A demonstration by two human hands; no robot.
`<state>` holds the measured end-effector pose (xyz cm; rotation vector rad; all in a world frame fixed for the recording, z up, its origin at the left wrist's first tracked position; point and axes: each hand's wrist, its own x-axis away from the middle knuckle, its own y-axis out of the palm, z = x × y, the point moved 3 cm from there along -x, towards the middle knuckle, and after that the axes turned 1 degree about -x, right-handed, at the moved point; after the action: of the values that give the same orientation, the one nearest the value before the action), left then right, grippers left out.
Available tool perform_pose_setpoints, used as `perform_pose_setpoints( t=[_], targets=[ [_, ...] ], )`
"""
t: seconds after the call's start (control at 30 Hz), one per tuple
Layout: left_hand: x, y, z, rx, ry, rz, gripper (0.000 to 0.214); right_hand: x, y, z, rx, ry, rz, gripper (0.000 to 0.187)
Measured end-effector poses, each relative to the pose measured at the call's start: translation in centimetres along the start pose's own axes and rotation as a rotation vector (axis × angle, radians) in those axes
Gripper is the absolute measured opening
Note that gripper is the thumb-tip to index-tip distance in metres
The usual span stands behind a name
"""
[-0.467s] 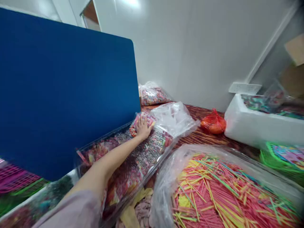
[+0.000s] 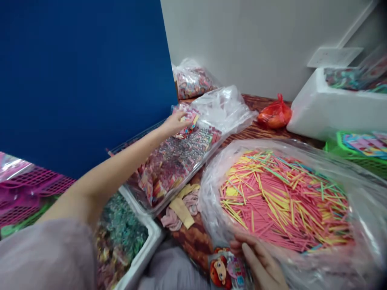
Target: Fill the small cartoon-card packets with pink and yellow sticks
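Note:
My left hand [image 2: 175,121] reaches far forward and its fingers close on a small colourful packet [image 2: 189,119] lifted just above a clear plastic bag of printed sticker sheets [image 2: 175,161]. My right hand [image 2: 260,264] is at the bottom edge, fingers curled on a small cartoon card [image 2: 225,272] with a red-haired figure. It lies against the near rim of a big clear bag of pink, yellow and green sticks [image 2: 284,197].
A blue panel [image 2: 84,76] stands at the left. A white foam box [image 2: 329,108], a green basket [image 2: 363,155], a red-orange bag [image 2: 275,114], crumpled clear plastic [image 2: 223,106] and another packet bag [image 2: 193,80] lie behind. A white tray of small items [image 2: 130,237] is near my left arm.
The view has tilted down. My left hand went from pressing flat on the packets to lifting one. My right hand with the cartoon card has come into view.

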<state>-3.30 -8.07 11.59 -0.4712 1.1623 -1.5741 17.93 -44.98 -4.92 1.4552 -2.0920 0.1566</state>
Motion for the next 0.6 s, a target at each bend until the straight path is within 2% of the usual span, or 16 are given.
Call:
perform_pose_setpoints(
  t=[0.07, 0.13, 0.17, 0.23, 0.27, 0.3, 0.37, 0.43, 0.5, 0.6],
  targets=[
    [6.2, -2.7, 3.5, 0.17, 0.1, -0.198, 0.055, 0.6, 0.0, 0.2, -0.017, 0.004, 0.0, 0.044],
    [13.8, -3.4, 7.0, 0.273, 0.202, -0.453, 0.044, 1.2, 0.1, 0.2, -0.031, -0.011, 0.016, 0.043],
    [17.5, -2.8, 8.1, 0.306, 0.267, -0.569, 0.038, 1.5, 0.2, 0.1, -0.034, -0.024, 0.024, 0.042],
    [23.8, 0.6, 8.5, 0.266, 0.391, -0.737, 0.035, 2.0, 0.5, -0.4, -0.033, -0.059, 0.03, 0.039],
    [25.7, 2.9, 7.6, 0.178, 0.386, -0.667, 0.037, 2.3, 0.6, -0.7, -0.03, -0.079, 0.032, 0.038],
    [26.9, 5.3, 6.2, 0.059, 0.332, -0.531, 0.039, 2.5, 0.7, -1.0, -0.028, -0.1, 0.033, 0.037],
    [27.8, 9.9, 3.1, -0.184, 0.211, -0.287, 0.043, 3.0, 0.7, -1.5, -0.03, -0.133, 0.04, 0.037],
    [27.8, 13.2, 1.1, -0.32, 0.163, -0.176, 0.049, 3.4, 0.3, -1.6, -0.034, -0.158, 0.067, 0.037],
    [27.6, 14.5, 0.3, -0.393, 0.135, -0.126, 0.045, 3.6, -0.3, -1.5, -0.04, -0.177, 0.104, 0.035],
    [27.6, 14.3, 0.3, -0.428, 0.162, -0.115, 0.028, 3.2, -1.8, -1.2, -0.029, -0.234, 0.152, 0.032]
  ],
)
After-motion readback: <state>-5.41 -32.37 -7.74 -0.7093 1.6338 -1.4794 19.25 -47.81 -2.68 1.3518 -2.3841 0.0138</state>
